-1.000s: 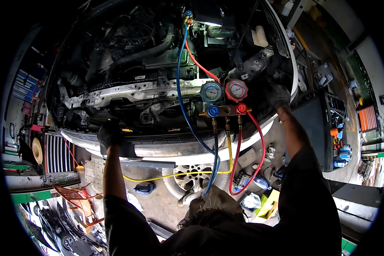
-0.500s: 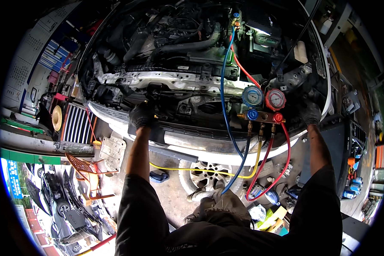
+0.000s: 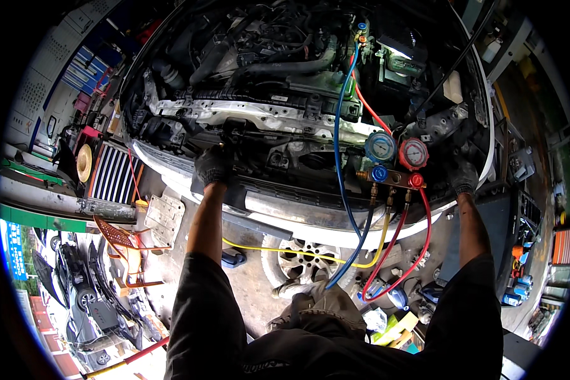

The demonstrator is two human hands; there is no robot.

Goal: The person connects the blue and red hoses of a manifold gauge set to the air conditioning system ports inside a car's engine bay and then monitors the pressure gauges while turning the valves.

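Note:
My left hand (image 3: pixel 214 166), in a dark glove, reaches into the front of the open car, below the pale crossmember (image 3: pixel 247 113); its fingers are curled at a small dark part I cannot make out. My right hand (image 3: pixel 463 176), also gloved, is at the right front of the bay, right of the gauge set, its fingertips lost in shadow. That set has a blue gauge (image 3: pixel 381 147), a red gauge (image 3: pixel 415 154) and a manifold (image 3: pixel 396 177) with two knobs. Blue, red and yellow hoses (image 3: pixel 342 261) hang from it; others run up to fittings (image 3: pixel 361 35) in the engine bay.
Below the white bumper (image 3: pixel 323 234) lie an alloy wheel (image 3: pixel 308 254), a metal plate (image 3: pixel 164 218) and assorted boxes. An orange chair (image 3: pixel 117 237) stands at the left, near a striped grille-like panel (image 3: pixel 107 177). A dark cart (image 3: pixel 487 221) with cans is at the right.
The car and both hands appear farther right in the picture as the camera view shifted. My left hand has turned slightly, and a small yellow piece beside it is less visible.

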